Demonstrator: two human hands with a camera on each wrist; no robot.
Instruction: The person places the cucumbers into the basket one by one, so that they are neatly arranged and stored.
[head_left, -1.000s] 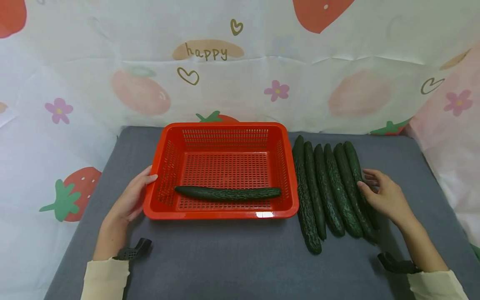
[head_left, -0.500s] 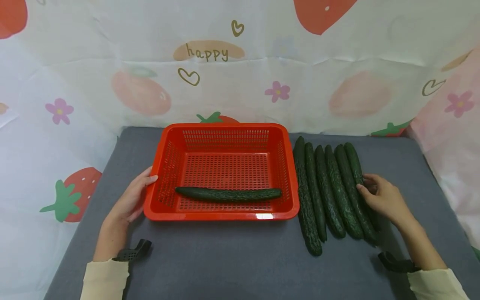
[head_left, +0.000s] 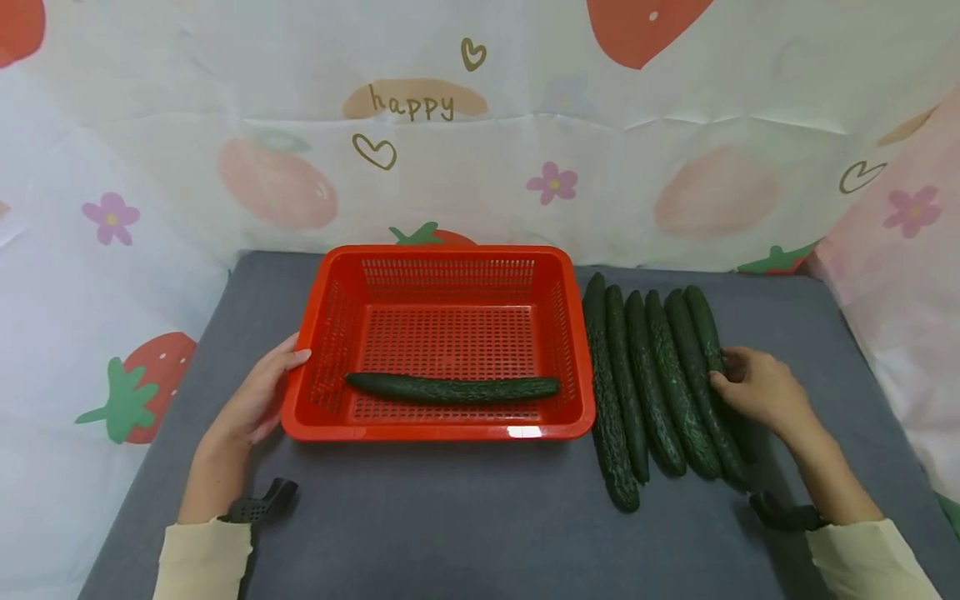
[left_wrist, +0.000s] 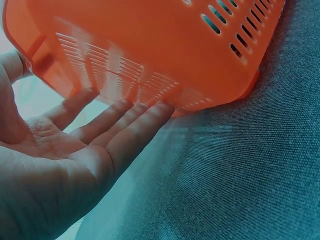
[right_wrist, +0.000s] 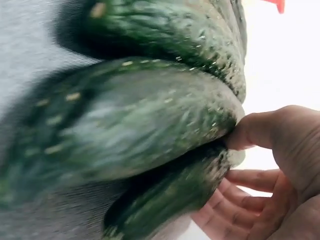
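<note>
Right hand [head_left: 761,392]: from my remote seat I see it change most; the thumb and fingers have drawn in round the outer cucumber [head_left: 707,329], pinching it, thumb on the inner side against the next cucumber [head_left: 702,387], fingers on the far side
Meaning: I judge this to be a hold being settled on one piece, not a lift; whether it bears any weight I cannot tell
Outer cucumber: at the right end of the row of six, on the grey cloth [head_left: 450,517], beside its neighbour
Basket [head_left: 435,433]: red, left of the row, with a single cucumber [head_left: 453,389] lying crosswise inside, near its front wall
Left hand [head_left: 255,396]: holding the basket's left side, thumb over the rim, fingers against the outer wall
Against a second ago: I saw the right hand's fingers more spread and a little farther up the outer cucumber; basket, row and left hand look unchanged
</note>
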